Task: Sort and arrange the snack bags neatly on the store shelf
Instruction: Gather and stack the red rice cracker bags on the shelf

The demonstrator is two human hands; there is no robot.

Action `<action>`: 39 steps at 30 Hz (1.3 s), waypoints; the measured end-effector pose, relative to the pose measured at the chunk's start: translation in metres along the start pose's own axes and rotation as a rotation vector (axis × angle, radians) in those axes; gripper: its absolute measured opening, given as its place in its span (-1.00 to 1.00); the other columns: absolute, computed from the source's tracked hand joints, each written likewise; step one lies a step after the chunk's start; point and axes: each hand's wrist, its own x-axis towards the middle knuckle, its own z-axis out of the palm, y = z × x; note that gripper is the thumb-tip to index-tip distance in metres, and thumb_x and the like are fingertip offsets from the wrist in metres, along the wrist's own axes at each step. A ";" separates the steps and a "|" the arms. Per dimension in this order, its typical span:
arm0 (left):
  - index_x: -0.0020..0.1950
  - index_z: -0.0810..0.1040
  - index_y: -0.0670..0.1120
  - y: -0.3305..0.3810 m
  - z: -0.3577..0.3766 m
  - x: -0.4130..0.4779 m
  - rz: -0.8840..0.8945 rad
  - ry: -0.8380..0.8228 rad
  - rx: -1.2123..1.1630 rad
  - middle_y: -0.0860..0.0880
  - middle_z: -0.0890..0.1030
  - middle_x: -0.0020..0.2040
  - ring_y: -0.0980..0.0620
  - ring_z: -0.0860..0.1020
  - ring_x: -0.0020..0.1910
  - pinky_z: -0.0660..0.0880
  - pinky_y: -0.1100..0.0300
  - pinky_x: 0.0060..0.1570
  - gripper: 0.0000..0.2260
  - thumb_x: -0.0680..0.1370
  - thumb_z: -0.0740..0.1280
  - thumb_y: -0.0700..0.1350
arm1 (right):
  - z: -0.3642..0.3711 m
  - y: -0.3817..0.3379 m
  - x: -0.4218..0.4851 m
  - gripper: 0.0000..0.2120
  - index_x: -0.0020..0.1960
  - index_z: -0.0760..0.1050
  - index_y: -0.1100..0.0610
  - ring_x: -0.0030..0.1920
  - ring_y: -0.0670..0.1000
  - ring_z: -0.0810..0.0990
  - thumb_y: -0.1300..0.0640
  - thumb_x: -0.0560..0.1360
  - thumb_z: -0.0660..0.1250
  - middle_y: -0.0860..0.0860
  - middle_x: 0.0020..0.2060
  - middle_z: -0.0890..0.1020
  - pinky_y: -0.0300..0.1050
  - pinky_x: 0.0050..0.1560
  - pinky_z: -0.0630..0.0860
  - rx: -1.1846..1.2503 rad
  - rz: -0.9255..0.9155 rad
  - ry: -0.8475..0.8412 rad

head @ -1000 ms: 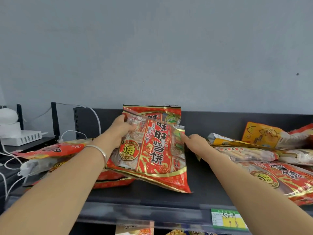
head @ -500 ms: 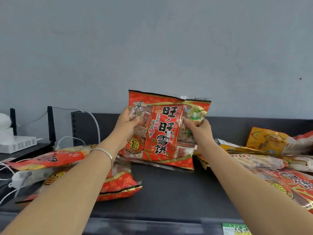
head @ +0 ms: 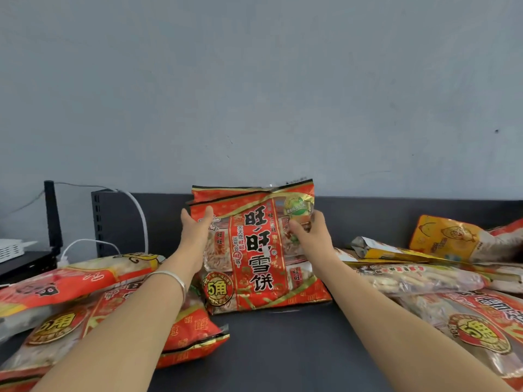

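Red snack bag (head: 254, 250) stands upright at the far middle of the shelf (head: 283, 349), its bottom edge on the dark board. It leans back onto a second bag (head: 220, 193) of the same kind, and that one rests against the back panel (head: 382, 216).

The left hand (head: 195, 230) lies against the upper left edge with straight fingers and the thumb on the front. The right hand (head: 311, 233) curls its fingers on the upper right corner, beside the gold-green seal, pinching the film there.

The risk is plain. The snack bag is a puffy pillow of glossy film on a narrow seam, so it could slump forward or slide once the hands let go. The smooth dark board looks to offer little grip. A hard squeeze could crack the pale, brittle-looking rice crackers showing through the clear windows. There's clutter on both sides too. The left pile (head: 70, 292) of red bags lies flat and overlapping, and its nearest corner almost reaches the standing bag's foot. The right pile (head: 452, 315) is just as loose, with a yellow bag (head: 444, 236) propped at the far right. A forearm brushing either heap could push those slick bags off the near edge.
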 end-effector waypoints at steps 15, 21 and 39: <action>0.05 0.57 -0.04 -0.017 0.005 0.019 -0.208 -0.268 0.089 -0.12 0.67 -0.02 -0.14 0.60 0.02 0.39 -0.10 0.22 -0.47 0.49 0.11 0.37 | 0.001 0.013 -0.004 -0.10 0.57 -0.19 0.06 0.35 0.11 0.44 -0.07 0.50 0.37 0.09 0.42 0.37 0.07 0.24 0.45 -0.219 0.000 0.164; 0.17 0.48 -0.06 -0.019 0.006 0.006 0.115 -0.095 0.144 -0.02 0.64 0.03 -0.02 0.62 0.01 0.50 0.05 0.01 -0.62 0.54 0.23 0.20 | 0.011 0.012 -0.008 -0.29 0.54 -0.12 -0.05 0.12 0.12 0.58 -0.01 0.57 0.26 0.14 0.25 0.48 0.12 0.09 0.57 -0.311 -0.080 0.192; 0.30 0.46 -0.03 0.035 -0.081 -0.057 0.303 -0.036 1.004 -0.04 0.51 0.27 -0.03 0.46 0.25 0.39 0.09 0.19 -0.72 0.60 0.23 -0.03 | 0.070 -0.034 -0.068 -0.62 0.39 0.39 0.06 0.47 0.16 0.17 0.07 0.59 0.21 0.09 0.44 0.28 0.05 0.46 0.16 -0.821 -0.625 -0.237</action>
